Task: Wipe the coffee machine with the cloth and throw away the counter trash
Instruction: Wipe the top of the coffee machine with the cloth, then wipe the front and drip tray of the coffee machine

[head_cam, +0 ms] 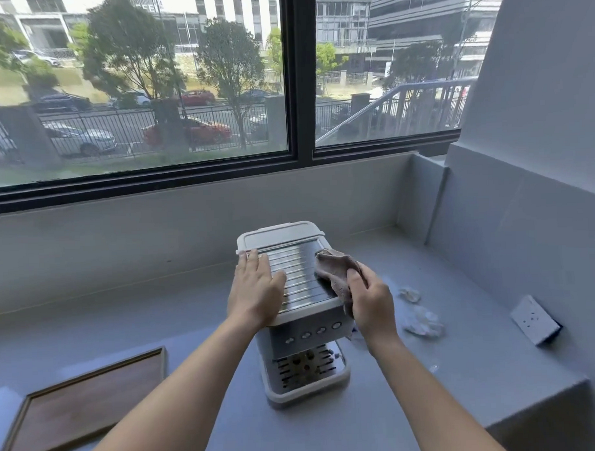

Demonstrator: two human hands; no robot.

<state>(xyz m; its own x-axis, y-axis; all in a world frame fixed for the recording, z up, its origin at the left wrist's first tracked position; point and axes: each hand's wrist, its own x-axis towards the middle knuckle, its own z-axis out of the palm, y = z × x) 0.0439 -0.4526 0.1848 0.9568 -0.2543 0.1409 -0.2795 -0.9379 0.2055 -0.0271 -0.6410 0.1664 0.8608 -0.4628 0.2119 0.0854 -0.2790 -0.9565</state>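
A white coffee machine (301,329) with a ribbed metal top stands on the grey counter (157,314). My left hand (254,287) lies flat, fingers together, on the left side of its top. My right hand (369,302) grips a crumpled pinkish-brown cloth (334,268) and presses it against the top's right edge. Two crumpled white paper wads lie on the counter to the right of the machine, one smaller (410,295) and one larger (422,324).
A wooden tray (86,401) lies at the front left of the counter. A wall socket (534,320) sits on the right wall. A window spans the back. A small scrap (433,368) lies near the counter's right edge.
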